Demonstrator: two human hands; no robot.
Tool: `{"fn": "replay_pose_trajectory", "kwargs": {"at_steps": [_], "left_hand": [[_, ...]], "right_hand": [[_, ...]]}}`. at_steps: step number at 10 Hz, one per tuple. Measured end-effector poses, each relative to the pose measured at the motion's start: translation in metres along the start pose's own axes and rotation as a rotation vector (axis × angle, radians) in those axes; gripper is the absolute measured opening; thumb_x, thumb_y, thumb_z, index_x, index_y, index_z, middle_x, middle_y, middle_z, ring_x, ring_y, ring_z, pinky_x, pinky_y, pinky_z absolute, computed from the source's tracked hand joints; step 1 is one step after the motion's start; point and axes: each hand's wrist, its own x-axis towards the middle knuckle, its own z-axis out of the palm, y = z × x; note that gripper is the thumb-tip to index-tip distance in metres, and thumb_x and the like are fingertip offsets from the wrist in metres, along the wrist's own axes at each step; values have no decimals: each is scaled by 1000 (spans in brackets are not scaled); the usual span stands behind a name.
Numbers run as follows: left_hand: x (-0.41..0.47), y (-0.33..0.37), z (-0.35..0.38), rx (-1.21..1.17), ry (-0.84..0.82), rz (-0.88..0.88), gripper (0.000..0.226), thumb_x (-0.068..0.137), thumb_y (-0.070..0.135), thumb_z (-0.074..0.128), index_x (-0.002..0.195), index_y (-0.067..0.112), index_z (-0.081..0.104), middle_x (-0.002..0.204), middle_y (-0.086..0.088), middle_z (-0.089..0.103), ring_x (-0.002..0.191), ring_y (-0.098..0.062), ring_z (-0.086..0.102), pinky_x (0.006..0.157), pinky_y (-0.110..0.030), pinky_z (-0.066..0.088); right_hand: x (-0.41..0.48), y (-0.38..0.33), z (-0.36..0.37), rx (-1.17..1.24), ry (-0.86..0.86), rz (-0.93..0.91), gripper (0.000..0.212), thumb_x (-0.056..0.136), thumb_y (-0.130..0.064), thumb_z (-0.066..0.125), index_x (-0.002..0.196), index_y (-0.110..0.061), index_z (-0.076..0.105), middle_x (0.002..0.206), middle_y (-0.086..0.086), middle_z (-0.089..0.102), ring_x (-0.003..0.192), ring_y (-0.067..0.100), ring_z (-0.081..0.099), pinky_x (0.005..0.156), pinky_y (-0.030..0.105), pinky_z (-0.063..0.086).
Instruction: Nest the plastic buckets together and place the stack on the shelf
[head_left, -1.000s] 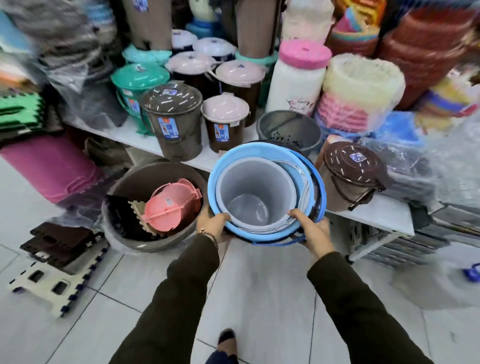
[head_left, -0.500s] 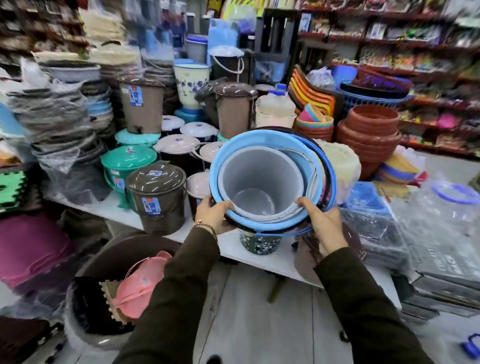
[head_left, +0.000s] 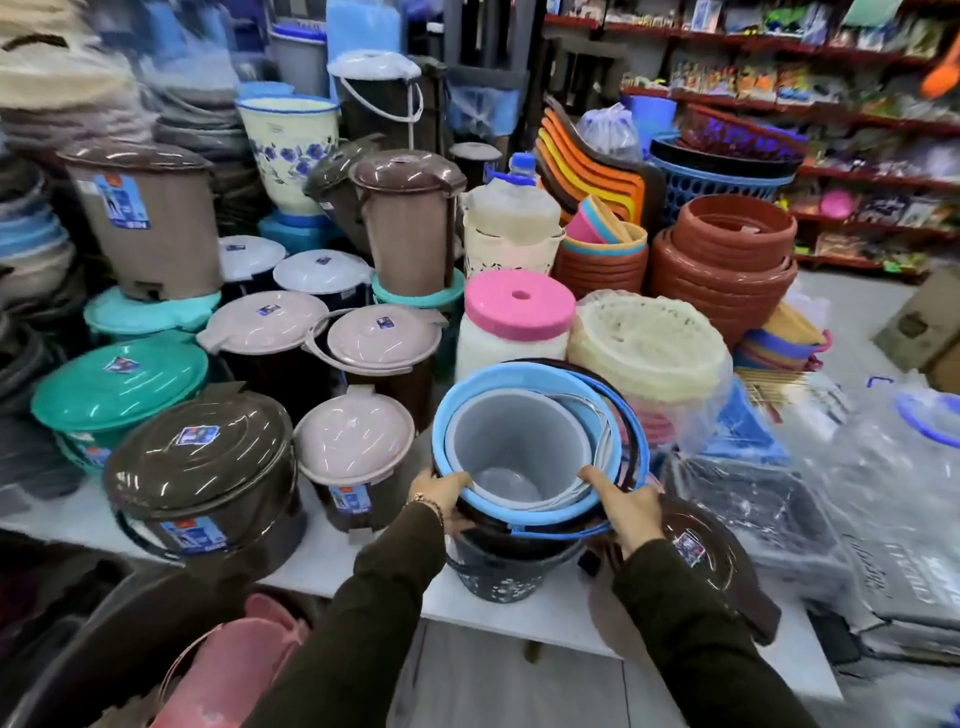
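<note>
While our left hand (head_left: 441, 493) and right hand (head_left: 626, 506) clamp the nested buckets (head_left: 524, 452) by the rim above the shelf (head_left: 322, 566), lowering could topple the lidded bins (head_left: 353, 452) beside our left fingers.

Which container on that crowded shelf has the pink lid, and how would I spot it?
Start at the white shelf and look behind the nested buckets in the hands. There stands a white tub; alone among the neighbours, it has a flat pink lid with a small hole.
</note>
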Motion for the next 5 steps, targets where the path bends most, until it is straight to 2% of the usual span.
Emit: {"fn": "replay_pose_trajectory", "kwargs": {"at_steps": [1,2,3,4,5], "left_hand": [[40,-21,-1,73,25,-55,43,74,-7,57,115,4,55,88,-22,60,79,-42,62,82,-67,52],[101,-60,-8,316,116,-29,50,67,17,70,115,7,63,103,-22,69,92,-41,68,82,-58,58],[108,-67,-14,576,170,7,50,69,36,74,112,10,68,107,-16,70,92,-35,70,84,-49,60],[77,-50,-10,774,205,41,48,80,43,71,114,11,62,108,-10,54,86,-28,65,83,-40,59],[56,-37,-3,894,247,105,50,86,44,66,124,13,55,119,-13,48,100,-30,61,90,-39,53]], "right_hand": [[31,37,8,-60,19,97,106,27,-58,92,117,-8,65,105,9,76,96,28,74,92,47,61],[44,60,18,-129,28,176,106,35,-58,91,121,-4,61,111,13,73,100,32,72,91,50,60],[36,60,20,-178,42,198,88,53,-47,92,120,3,62,113,17,73,103,34,71,94,46,58],[37,62,17,-175,-33,215,88,42,-50,95,109,2,73,103,16,78,96,32,74,95,46,59],[36,55,15,-171,-58,203,96,39,-55,96,108,4,67,103,13,76,96,30,73,96,48,58]]}}
